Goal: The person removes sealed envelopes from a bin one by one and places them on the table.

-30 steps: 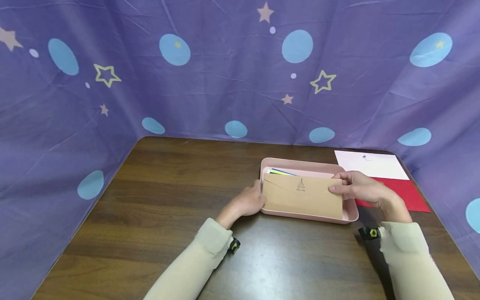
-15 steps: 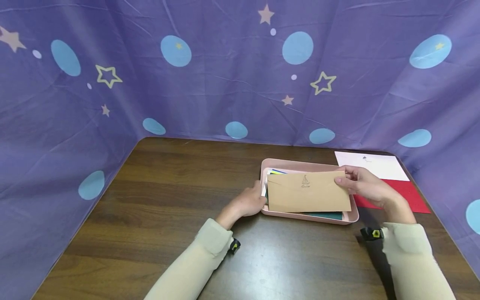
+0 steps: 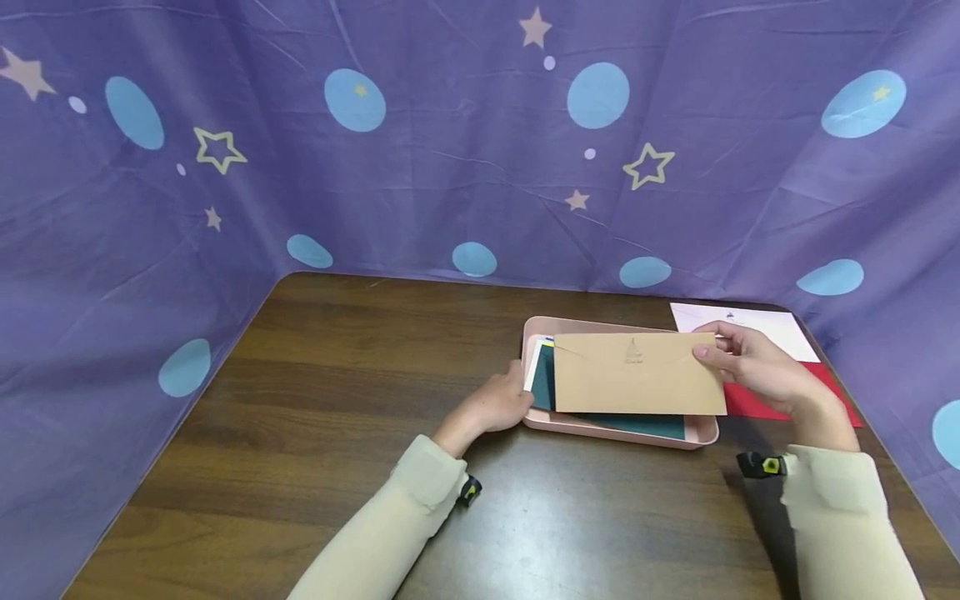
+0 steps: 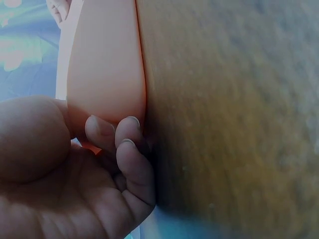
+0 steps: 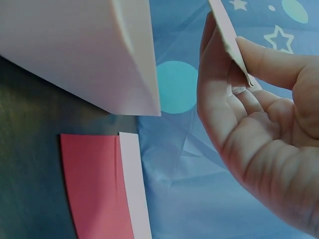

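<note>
My right hand (image 3: 757,367) pinches the right edge of a brown envelope (image 3: 637,383) printed with a small sailboat. In the right wrist view the thumb and fingers clasp the envelope's edge (image 5: 234,45), raised above the pink tray (image 5: 75,50). My left hand (image 3: 495,400) grips the left end of the pink tray (image 3: 577,423), its thumb over the rim and its fingers curled against the outer wall (image 4: 107,64). Inside the tray lies a dark green envelope (image 3: 637,425), partly covered by the brown one, with white, yellow and blue edges showing at the left.
To the right of the tray lie a red envelope (image 3: 828,387) and a white envelope (image 3: 791,333), the white one farther back. The brown wooden table (image 3: 315,400) extends left and forward. A purple curtain (image 3: 465,150) with stars and blue spots hangs along the table's edges.
The brown envelope has risen out of the tray and shifted right with my right hand, uncovering the dark green envelope beneath. My left hand has stayed at the tray's left end.
</note>
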Tool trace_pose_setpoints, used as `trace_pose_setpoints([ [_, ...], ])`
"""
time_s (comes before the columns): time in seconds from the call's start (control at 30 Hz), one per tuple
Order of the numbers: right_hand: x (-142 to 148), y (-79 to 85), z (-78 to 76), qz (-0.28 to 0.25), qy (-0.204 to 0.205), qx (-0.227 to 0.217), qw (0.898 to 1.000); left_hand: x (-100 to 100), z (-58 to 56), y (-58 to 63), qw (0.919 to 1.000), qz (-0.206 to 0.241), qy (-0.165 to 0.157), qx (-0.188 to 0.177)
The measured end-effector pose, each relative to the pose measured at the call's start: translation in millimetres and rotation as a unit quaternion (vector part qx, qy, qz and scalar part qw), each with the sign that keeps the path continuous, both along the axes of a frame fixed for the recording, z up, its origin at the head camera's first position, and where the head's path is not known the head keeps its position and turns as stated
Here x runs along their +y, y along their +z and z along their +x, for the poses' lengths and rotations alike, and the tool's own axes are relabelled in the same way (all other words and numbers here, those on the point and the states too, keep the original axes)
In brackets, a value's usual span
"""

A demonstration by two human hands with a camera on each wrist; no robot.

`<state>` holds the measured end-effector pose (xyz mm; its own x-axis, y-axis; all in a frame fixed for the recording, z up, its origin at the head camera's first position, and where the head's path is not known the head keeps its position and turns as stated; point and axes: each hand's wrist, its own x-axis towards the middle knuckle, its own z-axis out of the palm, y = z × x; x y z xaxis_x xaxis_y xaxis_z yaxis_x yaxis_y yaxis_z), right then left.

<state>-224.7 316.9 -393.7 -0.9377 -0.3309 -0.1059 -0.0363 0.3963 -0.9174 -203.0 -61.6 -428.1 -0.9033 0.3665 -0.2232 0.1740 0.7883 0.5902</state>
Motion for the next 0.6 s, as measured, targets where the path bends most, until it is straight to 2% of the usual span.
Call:
trace_pose_setpoints([
  [0.27, 25, 9.3, 10.3, -0.029, -0.016, 0.001, 0.999, 3, 2.7, -3.6, 0.9999, -0.01, 0.0, -0.005],
  [0.43, 57, 23.4, 22.3, 0.02, -0.034, 0.005, 0.999, 5, 2.6, -3.1, 1.0, -0.005, -0.004, -0.002],
  [0.6, 92, 29.7, 33.1, 0.086, -0.019, 0.006, 0.996, 7, 2.0, -1.1, 1.0, -0.007, -0.004, -0.002],
])
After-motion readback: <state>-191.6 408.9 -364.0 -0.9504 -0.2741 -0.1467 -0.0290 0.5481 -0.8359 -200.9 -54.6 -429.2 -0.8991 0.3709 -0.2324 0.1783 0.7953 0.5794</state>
